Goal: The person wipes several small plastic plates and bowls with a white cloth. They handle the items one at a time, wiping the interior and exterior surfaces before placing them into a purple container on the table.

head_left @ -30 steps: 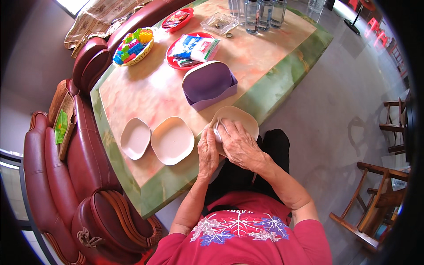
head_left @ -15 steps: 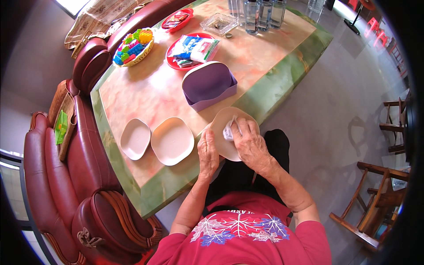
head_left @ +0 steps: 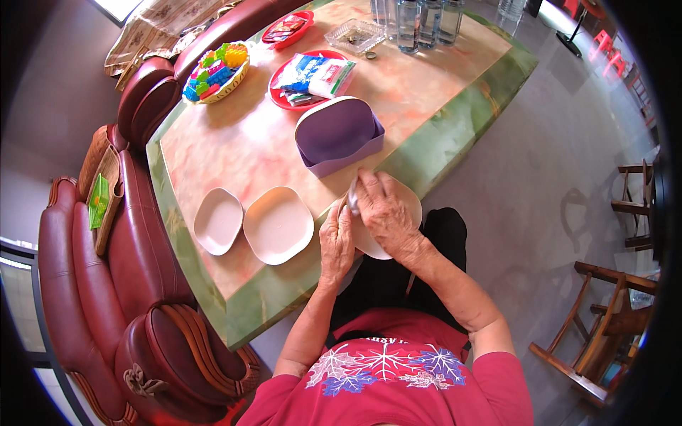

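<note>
Since the earlier frame, the right hand [head_left: 387, 219] has slid forward and leftward across a shallow cream rounded-square plate [head_left: 406, 204], bringing a crumpled white cloth [head_left: 352, 200] from the plate's middle to its left rim, near the left hand. Its fingers lie close together, bent over the cloth and pressing it to the plate, while part of the cloth shows on the side facing the left hand [head_left: 337, 240]. That left hand pinches the plate's near-left edge, thumb toward the right hand; what its hidden fingertips do beneath, I cannot tell. Held between the two hands, the plate sits over the green-bordered, pink-marbled table [head_left: 241, 160] at its near edge. Just to the left hand's left rests a second cream rounded-square plate [head_left: 278, 226], with a smaller cream plate [head_left: 218, 221] farther left beside it. Ahead of both hands stands a deep purple container [head_left: 339, 138] with a pale rim. Well beyond it, a round red plastic dish [head_left: 278, 98] bears a blue-and-white plastic packet [head_left: 320, 75], and farther left from the hands is a yellow basket [head_left: 231, 86] of colourful toy blocks [head_left: 209, 73].
</note>
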Motion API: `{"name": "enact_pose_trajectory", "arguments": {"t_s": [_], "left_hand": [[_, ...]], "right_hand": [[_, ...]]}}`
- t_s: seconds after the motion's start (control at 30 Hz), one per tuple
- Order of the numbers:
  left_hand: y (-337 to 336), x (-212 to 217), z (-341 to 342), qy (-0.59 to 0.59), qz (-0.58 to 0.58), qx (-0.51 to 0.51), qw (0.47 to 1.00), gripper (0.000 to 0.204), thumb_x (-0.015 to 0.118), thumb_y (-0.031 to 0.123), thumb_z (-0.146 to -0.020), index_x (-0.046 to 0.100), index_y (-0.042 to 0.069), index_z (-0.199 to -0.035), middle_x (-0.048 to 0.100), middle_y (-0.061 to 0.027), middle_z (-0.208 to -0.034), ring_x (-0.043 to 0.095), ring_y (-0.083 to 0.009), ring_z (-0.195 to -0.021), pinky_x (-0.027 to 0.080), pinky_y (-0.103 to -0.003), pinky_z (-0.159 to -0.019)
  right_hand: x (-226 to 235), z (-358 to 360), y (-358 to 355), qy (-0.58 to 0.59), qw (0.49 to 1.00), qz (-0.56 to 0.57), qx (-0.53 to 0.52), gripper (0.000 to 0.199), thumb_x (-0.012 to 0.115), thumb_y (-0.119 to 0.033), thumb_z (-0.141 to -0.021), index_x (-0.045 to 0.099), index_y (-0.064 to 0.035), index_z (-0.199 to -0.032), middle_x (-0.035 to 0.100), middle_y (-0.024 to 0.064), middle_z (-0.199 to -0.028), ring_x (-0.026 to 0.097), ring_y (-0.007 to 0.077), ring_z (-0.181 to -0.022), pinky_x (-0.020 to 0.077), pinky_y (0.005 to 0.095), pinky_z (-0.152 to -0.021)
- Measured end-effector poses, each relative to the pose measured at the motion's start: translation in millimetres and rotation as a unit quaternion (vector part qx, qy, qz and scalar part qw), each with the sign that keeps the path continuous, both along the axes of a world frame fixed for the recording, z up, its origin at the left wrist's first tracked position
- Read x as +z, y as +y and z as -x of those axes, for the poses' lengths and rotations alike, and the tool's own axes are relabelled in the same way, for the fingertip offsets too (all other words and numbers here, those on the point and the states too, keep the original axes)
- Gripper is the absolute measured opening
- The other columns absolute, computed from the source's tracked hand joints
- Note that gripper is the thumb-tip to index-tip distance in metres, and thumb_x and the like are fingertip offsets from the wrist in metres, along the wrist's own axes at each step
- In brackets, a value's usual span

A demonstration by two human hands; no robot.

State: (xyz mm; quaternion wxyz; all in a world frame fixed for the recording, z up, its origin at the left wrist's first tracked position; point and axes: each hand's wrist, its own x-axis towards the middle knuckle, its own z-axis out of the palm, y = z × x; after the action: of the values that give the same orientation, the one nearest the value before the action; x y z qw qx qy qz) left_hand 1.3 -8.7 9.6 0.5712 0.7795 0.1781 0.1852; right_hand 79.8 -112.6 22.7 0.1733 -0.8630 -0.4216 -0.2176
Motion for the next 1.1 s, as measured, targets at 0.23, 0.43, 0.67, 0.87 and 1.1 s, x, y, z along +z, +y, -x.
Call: {"name": "enact_pose_trajectory", "arguments": {"t_s": [0.23, 0.43, 0.67, 0.87, 1.1], "left_hand": [[-1.8, 10.8, 2.2, 0.048, 0.057, 0.005, 0.997, 0.038, 0.042, 0.028, -0.102, 0.056, 0.0, -0.125, 0.065, -0.0171, -0.103, 0.06, -0.0246, -0.091, 0.047, -0.035, -0.086], [0.5, 2.3, 1.6, 0.041, 0.071, 0.006, 0.997, 0.039, 0.042, 0.029, -0.103, 0.056, 0.001, -0.126, 0.065, -0.0156, -0.103, 0.06, -0.0221, -0.092, 0.047, -0.034, -0.085], [0.4, 3.2, 2.8, 0.062, 0.061, 0.012, 0.996, 0.041, 0.04, 0.032, -0.103, 0.057, 0.002, -0.125, 0.064, -0.0126, -0.094, 0.059, -0.0185, -0.083, 0.047, -0.034, -0.077], [-1.3, -0.7, 5.9, -0.012, 0.059, 0.03, 0.998, 0.051, 0.034, 0.042, -0.104, 0.06, -0.001, -0.112, 0.064, -0.0106, -0.086, 0.058, -0.0175, -0.077, 0.047, -0.033, -0.072], [-5.7, 5.1, 3.3, 0.005, 0.121, 0.046, 0.992, 0.047, 0.04, 0.042, -0.103, 0.059, 0.0, -0.114, 0.061, -0.0061, -0.078, 0.056, -0.0106, -0.066, 0.045, -0.027, -0.057]], "right_hand": [[3.2, -3.8, -34.5, -0.028, 0.991, 0.076, -0.102, 0.046, 0.063, -0.008, -0.072, 0.059, 0.0103, -0.114, 0.051, 0.0145, -0.117, 0.051, 0.0266, -0.104, 0.0511, 0.0293, -0.083], [5.3, -2.2, -32.7, -0.006, 0.99, 0.051, -0.129, 0.046, 0.065, -0.008, -0.072, 0.058, 0.0095, -0.114, 0.051, 0.0149, -0.113, 0.052, 0.0258, -0.1, 0.051, 0.0287, -0.083], [4.0, -6.2, 5.7, 0.054, 0.997, 0.001, -0.062, 0.049, 0.059, -0.004, -0.075, 0.051, 0.0085, -0.122, 0.049, 0.017, -0.121, 0.052, 0.0302, -0.106, 0.0508, 0.034, -0.089], [12.2, 25.1, 0.7, 0.241, 0.955, -0.129, 0.119, 0.042, 0.058, -0.004, -0.082, 0.049, 0.0103, -0.121, 0.047, 0.0253, -0.123, 0.049, 0.0423, -0.112, 0.0446, 0.0436, -0.096], [9.0, 14.6, 2.2, 0.175, 0.973, -0.096, 0.113, 0.043, 0.057, -0.006, -0.083, 0.05, 0.0095, -0.123, 0.047, 0.0207, -0.127, 0.051, 0.0364, -0.113, 0.0464, 0.0414, -0.096]]}}
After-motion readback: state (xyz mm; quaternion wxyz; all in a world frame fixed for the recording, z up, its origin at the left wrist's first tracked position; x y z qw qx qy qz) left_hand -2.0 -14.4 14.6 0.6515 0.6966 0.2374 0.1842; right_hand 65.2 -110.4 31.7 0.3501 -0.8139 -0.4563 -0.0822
